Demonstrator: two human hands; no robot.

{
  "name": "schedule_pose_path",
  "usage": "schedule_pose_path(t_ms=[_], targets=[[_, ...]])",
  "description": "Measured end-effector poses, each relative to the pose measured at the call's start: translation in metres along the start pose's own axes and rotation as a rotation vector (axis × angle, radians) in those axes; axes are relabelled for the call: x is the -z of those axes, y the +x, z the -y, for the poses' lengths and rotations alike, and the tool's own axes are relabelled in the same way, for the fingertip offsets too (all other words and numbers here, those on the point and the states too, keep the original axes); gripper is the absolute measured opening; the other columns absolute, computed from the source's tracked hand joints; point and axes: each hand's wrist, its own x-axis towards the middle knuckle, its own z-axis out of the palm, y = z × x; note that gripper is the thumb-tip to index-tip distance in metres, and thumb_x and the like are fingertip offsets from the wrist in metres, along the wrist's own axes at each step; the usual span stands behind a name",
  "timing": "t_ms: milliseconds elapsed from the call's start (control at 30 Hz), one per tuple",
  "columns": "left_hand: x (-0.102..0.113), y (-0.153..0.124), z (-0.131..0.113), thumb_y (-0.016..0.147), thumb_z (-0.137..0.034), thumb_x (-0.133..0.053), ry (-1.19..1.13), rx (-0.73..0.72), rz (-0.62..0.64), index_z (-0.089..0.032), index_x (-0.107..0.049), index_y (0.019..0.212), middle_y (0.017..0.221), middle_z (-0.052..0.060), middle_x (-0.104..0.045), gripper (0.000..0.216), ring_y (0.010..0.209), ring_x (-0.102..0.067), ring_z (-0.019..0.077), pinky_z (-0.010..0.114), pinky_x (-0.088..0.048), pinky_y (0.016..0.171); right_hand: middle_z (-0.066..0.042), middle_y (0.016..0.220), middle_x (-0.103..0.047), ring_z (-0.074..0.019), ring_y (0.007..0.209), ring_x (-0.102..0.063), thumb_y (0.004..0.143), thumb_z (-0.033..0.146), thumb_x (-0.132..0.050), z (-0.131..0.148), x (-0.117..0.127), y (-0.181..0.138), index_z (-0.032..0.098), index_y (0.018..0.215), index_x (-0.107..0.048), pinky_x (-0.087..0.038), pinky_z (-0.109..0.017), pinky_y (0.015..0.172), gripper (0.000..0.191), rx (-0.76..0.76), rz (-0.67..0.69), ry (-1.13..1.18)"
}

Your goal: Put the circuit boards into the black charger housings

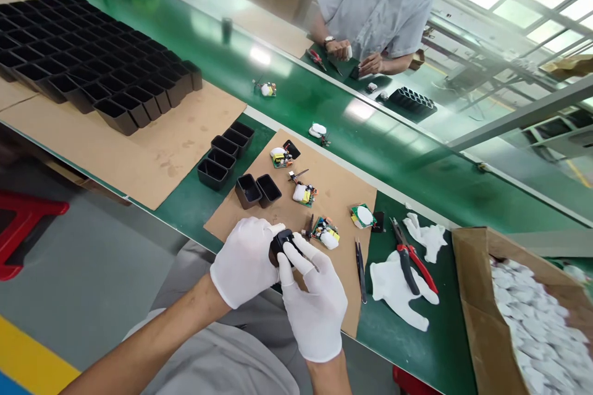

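Both my hands wear white gloves and meet over the near edge of a cardboard sheet (333,197). My left hand (243,262) is wrapped round a small black plastic housing (280,242). My right hand (312,302) pinches the same housing from the right with its fingertips. Just beyond my fingers lies a small circuit board with a white part (325,233). More such boards (304,193) (281,157) (362,216) lie farther up the sheet. Two empty black housings (257,190) stand at the sheet's left edge.
A big black tray of cells (88,68) sits far left, with a short row of black housings (225,153) near it. Tweezers (360,268), red-handled pliers (412,259) and loose white gloves (398,287) lie right. A carton of white parts (532,315) stands far right. Another person (375,18) works across the green belt.
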Motion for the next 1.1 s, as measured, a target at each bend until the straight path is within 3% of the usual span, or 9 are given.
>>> schedule_pose_path(t_ms=[133,200,367,467,600,767,933,1100], targets=[[-0.004,-0.008,0.003,0.086,-0.015,-0.065,-0.088,-0.002,-0.124,-0.018,-0.063,0.123,0.103,0.010,-0.076,0.036,0.092,-0.074,0.0254,0.038,-0.062,0.084,-0.008,0.119,-0.080,-0.0250,0.109,-0.079,0.098,0.010,-0.072,-0.009,0.000,0.002,0.027,0.124,-0.074,-0.070,-0.041,0.092,0.032,0.076,0.055,0.002],[-0.007,-0.012,0.005,0.084,-0.010,-0.064,-0.120,-0.036,-0.175,-0.019,-0.060,0.128,0.103,0.008,-0.079,0.045,0.090,-0.076,0.0224,0.034,-0.063,0.084,-0.008,0.117,-0.081,-0.0262,0.108,-0.079,0.098,0.011,-0.072,-0.011,0.001,0.003,0.028,0.127,-0.074,-0.070,-0.044,0.090,0.034,0.106,0.069,-0.001],[-0.004,-0.013,0.006,0.085,-0.008,-0.062,-0.152,-0.126,-0.261,-0.019,-0.060,0.129,0.104,0.007,-0.082,0.045,0.092,-0.080,0.0203,0.031,-0.065,0.088,-0.008,0.119,-0.082,-0.0272,0.099,-0.080,0.098,0.013,-0.073,-0.011,0.007,0.006,0.030,0.135,-0.070,-0.071,-0.045,0.079,0.040,0.133,0.115,0.000],[0.003,-0.013,0.004,0.087,-0.010,-0.061,-0.161,-0.161,-0.272,-0.019,-0.060,0.131,0.109,0.007,-0.083,0.045,0.095,-0.080,0.0205,0.031,-0.066,0.091,-0.009,0.123,-0.081,-0.0289,0.102,-0.080,0.097,0.013,-0.074,-0.010,0.010,0.002,0.029,0.138,-0.068,-0.070,-0.047,0.083,0.044,0.148,0.097,-0.039],[0.007,-0.015,0.005,0.091,-0.013,-0.063,-0.127,-0.165,-0.251,-0.018,-0.062,0.128,0.104,0.008,-0.083,0.037,0.090,-0.081,0.0206,0.031,-0.066,0.087,-0.010,0.119,-0.082,-0.0283,0.103,-0.080,0.099,0.010,-0.069,-0.009,0.000,-0.008,0.026,0.133,-0.070,-0.070,-0.043,0.083,0.038,0.162,0.055,-0.034],[-0.004,-0.023,0.012,0.094,-0.011,-0.060,-0.117,-0.121,-0.208,-0.019,-0.061,0.126,0.100,0.007,-0.082,0.032,0.088,-0.081,0.0198,0.029,-0.066,0.081,-0.009,0.116,-0.081,-0.0261,0.103,-0.081,0.099,0.016,-0.071,-0.003,-0.012,-0.014,0.026,0.123,-0.076,-0.070,-0.038,0.087,0.026,0.046,0.048,-0.029],[-0.010,-0.026,0.018,0.085,-0.009,-0.063,-0.153,-0.094,-0.085,-0.020,-0.059,0.130,0.101,0.007,-0.080,0.047,0.092,-0.081,0.0239,0.035,-0.067,0.083,-0.008,0.128,-0.077,-0.0218,0.108,-0.081,0.101,0.022,-0.070,0.001,-0.013,-0.016,0.027,0.136,-0.071,-0.069,-0.031,0.089,0.035,-0.049,0.045,0.021],[0.020,-0.017,0.032,0.077,-0.023,-0.085,-0.294,-0.120,0.099,-0.022,-0.052,0.143,0.123,0.009,-0.077,0.075,0.109,-0.079,0.0265,0.035,-0.067,0.092,-0.005,0.120,-0.080,-0.0193,0.108,-0.080,0.101,0.020,-0.071,0.002,-0.004,-0.010,0.028,0.136,-0.069,-0.067,-0.030,0.094,0.036,-0.035,0.068,0.089]])
